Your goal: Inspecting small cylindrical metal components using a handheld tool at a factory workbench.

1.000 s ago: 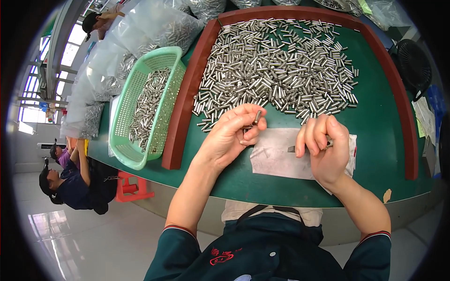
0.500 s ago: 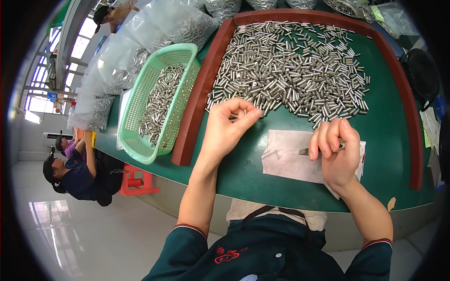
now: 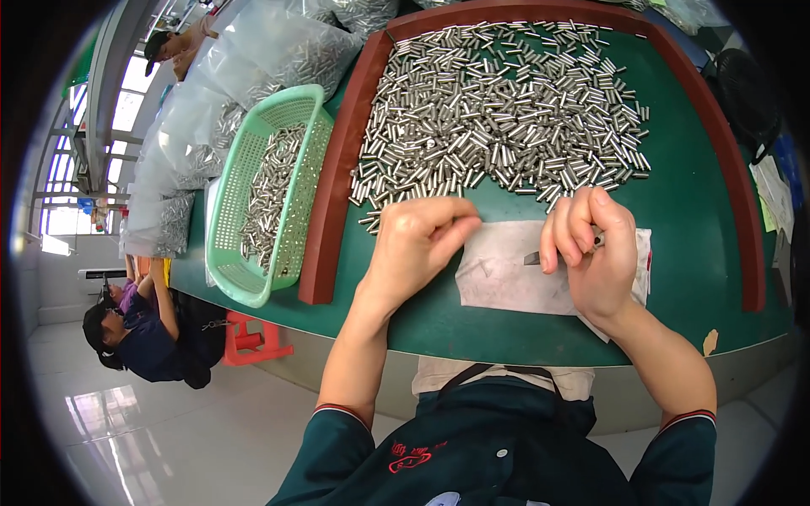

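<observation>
My left hand [image 3: 415,246] is closed in a pinch, thumb against fingers, beside the left edge of a pale, stained cloth [image 3: 498,282]. Whatever those fingertips hold is hidden. Over the cloth's right part, the curled fingers of my right hand [image 3: 597,257] grip a small metal tool [image 3: 531,259]. Only its flat grey tip sticks out to the left, so its kind is unclear. Beyond both hands spreads a large heap of short, shiny metal pins [image 3: 498,110] on the green tabletop [image 3: 683,244]. A few pins lie just behind my left hand.
A dark red wooden border [image 3: 325,228] frames the heap. Left of it stands a green plastic basket [image 3: 221,219] partly filled with pins. Clear bags of metal parts [image 3: 160,221] line the far left. A person [image 3: 152,333] sits near a red stool [image 3: 261,339]. A black fan-like object [image 3: 747,101] is at right.
My left hand has drawn back from the heap's near edge toward the cloth. My right hand stays over the cloth with the tool. The whole view has shifted slightly.
</observation>
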